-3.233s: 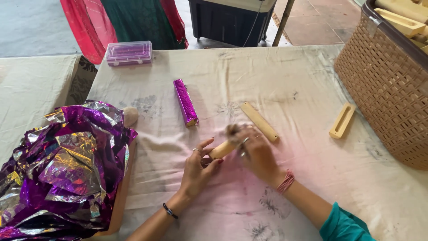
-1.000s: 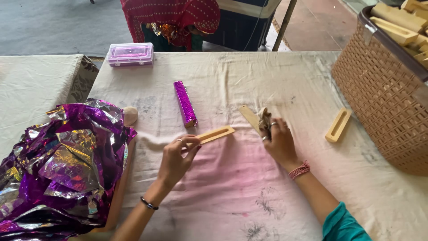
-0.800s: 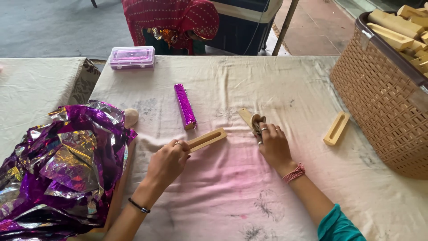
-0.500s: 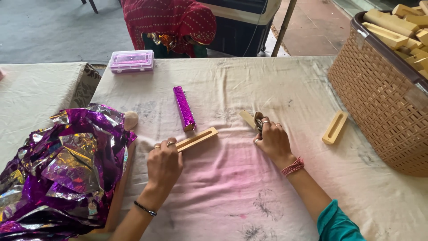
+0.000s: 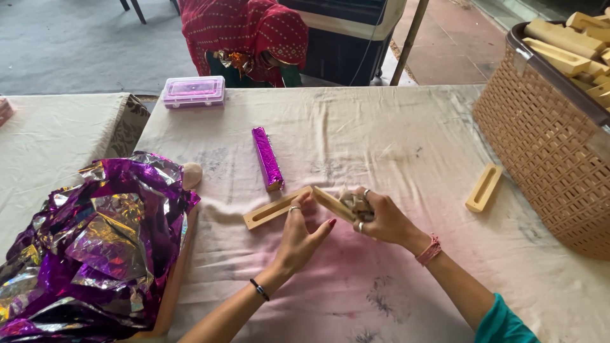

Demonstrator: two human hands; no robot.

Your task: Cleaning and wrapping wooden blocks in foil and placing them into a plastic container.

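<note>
I judge the step as joining the two wooden pieces — my right hand (image 5: 381,219) grips a flat wooden strip (image 5: 332,202) plus a wad of cloth (image 5: 353,202), my left hand (image 5: 298,235) is unclenched, fingertips at the strip. The slotted wooden tray (image 5: 273,208) lies released just left of the strip. Next calls for lining the strip over the slot. Bare cloth lies right of the strip — the basket (image 5: 546,133) sits well apart.

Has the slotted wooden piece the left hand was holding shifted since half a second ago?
Yes. The slotted wooden piece now lies flat below the purple foil-wrapped bar, shifted slightly leftward, and the left hand has let go.
</note>
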